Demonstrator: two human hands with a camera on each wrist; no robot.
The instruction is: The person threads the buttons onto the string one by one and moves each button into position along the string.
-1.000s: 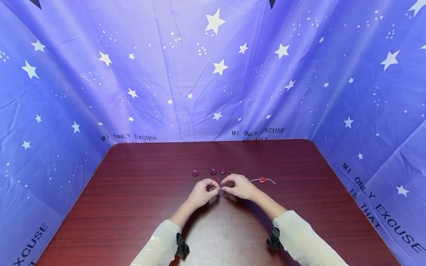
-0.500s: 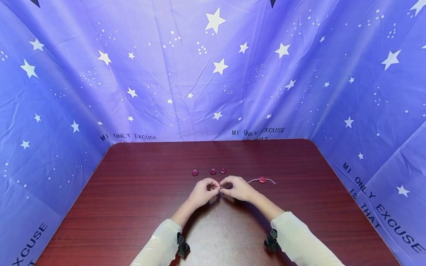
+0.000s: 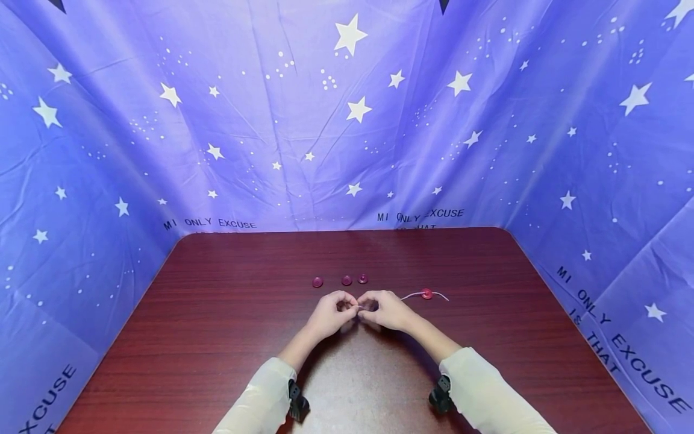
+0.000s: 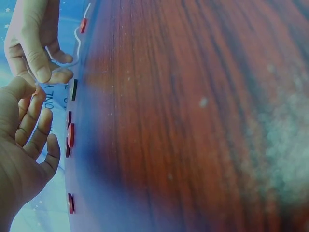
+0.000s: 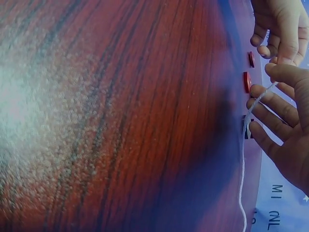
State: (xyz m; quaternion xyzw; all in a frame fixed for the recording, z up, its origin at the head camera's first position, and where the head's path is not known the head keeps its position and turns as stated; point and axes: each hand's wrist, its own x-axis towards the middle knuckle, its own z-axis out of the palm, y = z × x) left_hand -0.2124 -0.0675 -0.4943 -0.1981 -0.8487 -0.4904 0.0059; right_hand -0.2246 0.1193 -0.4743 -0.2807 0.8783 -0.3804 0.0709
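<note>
My left hand point(image 3: 327, 314) and right hand point(image 3: 388, 309) meet at their fingertips above the table. A thin white string point(image 5: 243, 169) runs out from my right thumb and forefinger, which pinch it. In the left wrist view, my left thumb and forefinger pinch at what looks like the string's end, largely covered by the fingers. The string continues right through a red button point(image 3: 427, 294) lying on the table. Behind the hands lie three dark red buttons point(image 3: 347, 280). Closer in, the left wrist view shows another red button point(image 4: 71, 135) and a dark one point(image 4: 74, 90).
The brown wood-grain table point(image 3: 228, 337) has rounded far corners. A purple-blue star-printed curtain point(image 3: 303, 120) hangs behind it and on both sides. Black wrist cameras point(image 3: 297, 401) sit at the pale sleeves point(image 3: 490, 386).
My right hand has shifted slightly left and its fingertips have closed in against those of my left hand. More string shows beside the right hand. My left hand has barely moved.
</note>
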